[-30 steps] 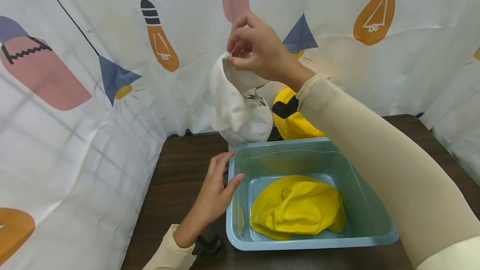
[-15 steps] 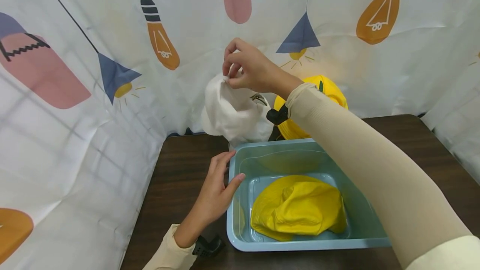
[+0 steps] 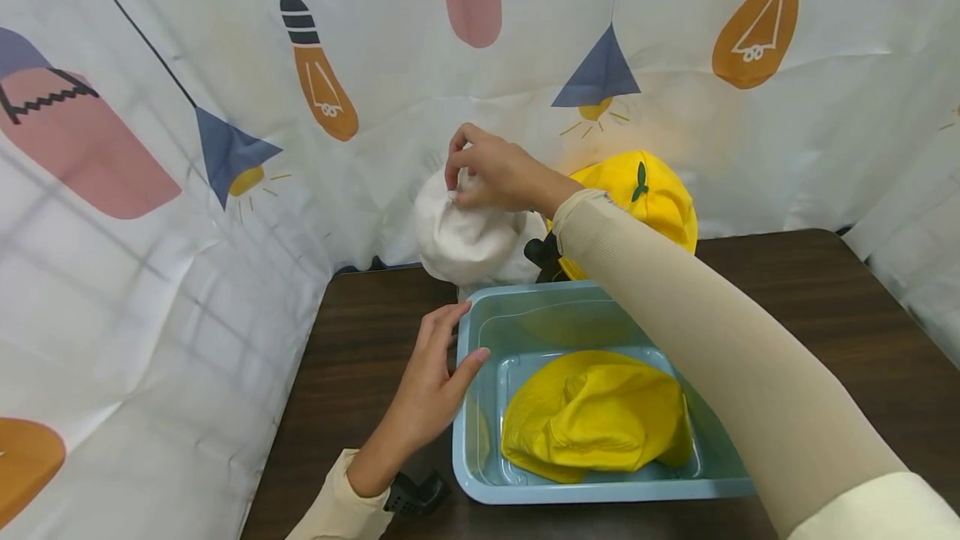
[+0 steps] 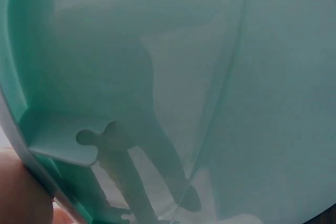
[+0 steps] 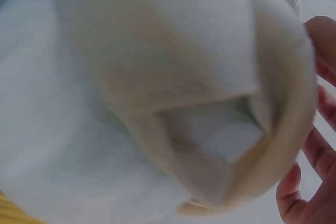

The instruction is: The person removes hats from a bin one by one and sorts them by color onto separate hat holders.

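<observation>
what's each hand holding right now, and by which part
The right hand pinches the white fabric hat by its top edge. The left hand holds nothing; it rests against the left rim of the light blue plastic bin.

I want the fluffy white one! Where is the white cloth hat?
In the head view the white cloth hat is behind the blue plastic tub's far left corner, pinched by the right hand, left of the yellow hat.
</observation>
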`<state>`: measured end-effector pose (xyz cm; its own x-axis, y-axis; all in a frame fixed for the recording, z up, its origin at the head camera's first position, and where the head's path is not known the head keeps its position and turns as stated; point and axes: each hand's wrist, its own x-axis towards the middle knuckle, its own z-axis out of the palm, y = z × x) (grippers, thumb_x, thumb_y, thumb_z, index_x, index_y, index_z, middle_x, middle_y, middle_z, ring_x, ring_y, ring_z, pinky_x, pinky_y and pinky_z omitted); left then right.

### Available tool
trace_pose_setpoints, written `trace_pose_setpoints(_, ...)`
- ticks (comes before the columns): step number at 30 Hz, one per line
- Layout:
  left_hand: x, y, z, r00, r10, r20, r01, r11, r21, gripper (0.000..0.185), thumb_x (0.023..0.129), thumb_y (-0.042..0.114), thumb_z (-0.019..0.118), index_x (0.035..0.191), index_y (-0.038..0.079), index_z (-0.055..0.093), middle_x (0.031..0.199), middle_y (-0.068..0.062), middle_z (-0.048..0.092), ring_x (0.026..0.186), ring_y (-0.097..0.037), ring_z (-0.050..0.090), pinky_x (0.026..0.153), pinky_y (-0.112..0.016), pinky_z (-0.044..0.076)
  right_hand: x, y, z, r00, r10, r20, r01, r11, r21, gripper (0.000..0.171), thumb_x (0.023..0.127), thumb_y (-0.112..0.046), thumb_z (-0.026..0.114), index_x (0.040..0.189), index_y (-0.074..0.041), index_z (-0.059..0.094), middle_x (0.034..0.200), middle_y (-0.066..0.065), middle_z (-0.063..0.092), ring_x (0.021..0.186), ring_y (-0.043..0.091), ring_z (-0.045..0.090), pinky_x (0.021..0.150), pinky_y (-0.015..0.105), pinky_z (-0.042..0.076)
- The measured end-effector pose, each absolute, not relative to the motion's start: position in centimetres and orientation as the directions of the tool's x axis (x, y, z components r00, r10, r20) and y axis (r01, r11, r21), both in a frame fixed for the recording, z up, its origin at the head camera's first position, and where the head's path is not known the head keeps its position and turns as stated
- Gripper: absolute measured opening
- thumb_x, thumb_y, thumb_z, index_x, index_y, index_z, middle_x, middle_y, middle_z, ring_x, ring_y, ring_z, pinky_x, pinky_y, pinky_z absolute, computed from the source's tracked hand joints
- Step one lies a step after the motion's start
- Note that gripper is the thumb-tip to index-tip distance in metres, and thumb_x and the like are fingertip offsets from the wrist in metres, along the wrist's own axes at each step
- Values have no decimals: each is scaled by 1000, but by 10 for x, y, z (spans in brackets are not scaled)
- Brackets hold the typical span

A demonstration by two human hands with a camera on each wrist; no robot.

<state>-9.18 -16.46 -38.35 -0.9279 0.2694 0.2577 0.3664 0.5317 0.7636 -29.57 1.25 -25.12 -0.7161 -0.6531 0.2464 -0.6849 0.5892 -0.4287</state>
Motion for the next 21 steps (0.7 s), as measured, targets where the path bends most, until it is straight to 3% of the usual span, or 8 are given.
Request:
trace_pose_setpoints(4, -92, -165, -383, -927, 271, 259, 368, 531, 763, 61, 100, 22, 68, 153, 10, 42, 151, -12, 39, 125, -28, 54, 106, -50, 51, -297, 10, -260, -730, -641, 236, -672, 612, -417, 8, 93, -26, 71, 99, -22, 73, 124, -1, 51, 105, 17, 56, 91, 42, 47)
trace_pose_setpoints(13, -93, -165, -385, -922, 273, 274, 382, 530, 757, 61, 99, 21, 68, 153, 9, 41, 152, -13, 39, 126, -30, 54, 107, -52, 50, -298, 18, -273, -738, -628, 246, -649, 562, -513, 18, 93, -30, 71, 110, -22, 72, 122, 1, 56, 109, 20, 56, 98, 34, 48)
trace_pose_setpoints(21, -93, -165, -384, -927, 273, 256, 367, 524, 768, 62, 100, 24, 68, 154, 10, 41, 151, -13, 38, 124, -29, 55, 104, -50, 52, -287, 31, -275, -680, -684, 264, -718, 550, -427, 38, 95, -41, 71, 128, -22, 68, 136, 2, 55, 124, 20, 52, 107, 39, 45)
